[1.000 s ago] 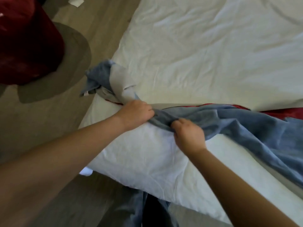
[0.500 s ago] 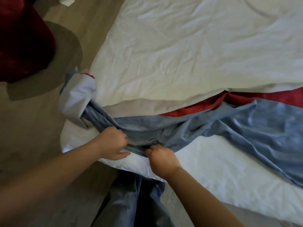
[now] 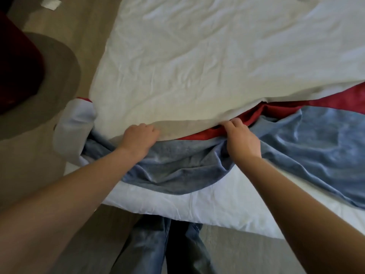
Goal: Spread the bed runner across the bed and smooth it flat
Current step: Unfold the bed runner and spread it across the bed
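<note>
Bed runner [image 3: 197, 161] bunched at bed [image 3: 197, 56] foot. Left hand [image 3: 140, 138] and right hand [image 3: 242, 139] curl their fingers round its far edge, likely to pull it flat.

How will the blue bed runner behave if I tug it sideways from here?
Likely floppy: the bed runner lies in deep folds between the left hand and right hand gripping it. Pushed, it would probably bunch rather than slide whole. Its plush-looking face may drag on the sheet.
</note>
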A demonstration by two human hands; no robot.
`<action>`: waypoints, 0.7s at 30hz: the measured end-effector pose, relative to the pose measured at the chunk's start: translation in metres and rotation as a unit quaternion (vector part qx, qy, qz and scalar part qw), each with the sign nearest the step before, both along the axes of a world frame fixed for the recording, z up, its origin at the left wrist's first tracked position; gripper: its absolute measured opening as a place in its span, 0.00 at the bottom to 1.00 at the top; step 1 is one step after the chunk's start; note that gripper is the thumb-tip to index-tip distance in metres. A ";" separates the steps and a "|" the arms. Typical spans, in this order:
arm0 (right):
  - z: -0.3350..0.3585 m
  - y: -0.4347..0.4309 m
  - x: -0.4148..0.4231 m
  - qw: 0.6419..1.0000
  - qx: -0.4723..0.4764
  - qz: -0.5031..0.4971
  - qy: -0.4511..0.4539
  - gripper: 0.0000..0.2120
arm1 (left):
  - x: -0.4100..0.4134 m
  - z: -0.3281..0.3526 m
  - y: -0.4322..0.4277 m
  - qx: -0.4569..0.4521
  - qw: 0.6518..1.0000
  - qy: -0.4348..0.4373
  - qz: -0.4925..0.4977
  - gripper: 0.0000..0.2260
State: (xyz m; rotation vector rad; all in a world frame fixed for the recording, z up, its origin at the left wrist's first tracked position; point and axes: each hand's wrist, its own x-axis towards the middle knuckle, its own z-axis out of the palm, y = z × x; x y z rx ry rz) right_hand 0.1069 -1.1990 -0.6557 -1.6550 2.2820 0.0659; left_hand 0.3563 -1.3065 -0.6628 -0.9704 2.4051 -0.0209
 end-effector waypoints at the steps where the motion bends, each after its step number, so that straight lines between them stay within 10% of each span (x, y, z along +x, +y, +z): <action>1: -0.001 -0.008 -0.004 1.000 0.013 -0.004 0.010 0.21 | 0.005 -0.003 -0.008 -0.008 1.000 0.000 0.005 0.09; 21: -0.038 -0.184 0.014 0.993 0.051 -0.107 0.014 0.30 | 0.053 -0.008 -0.247 -0.072 0.995 0.068 -0.007 0.06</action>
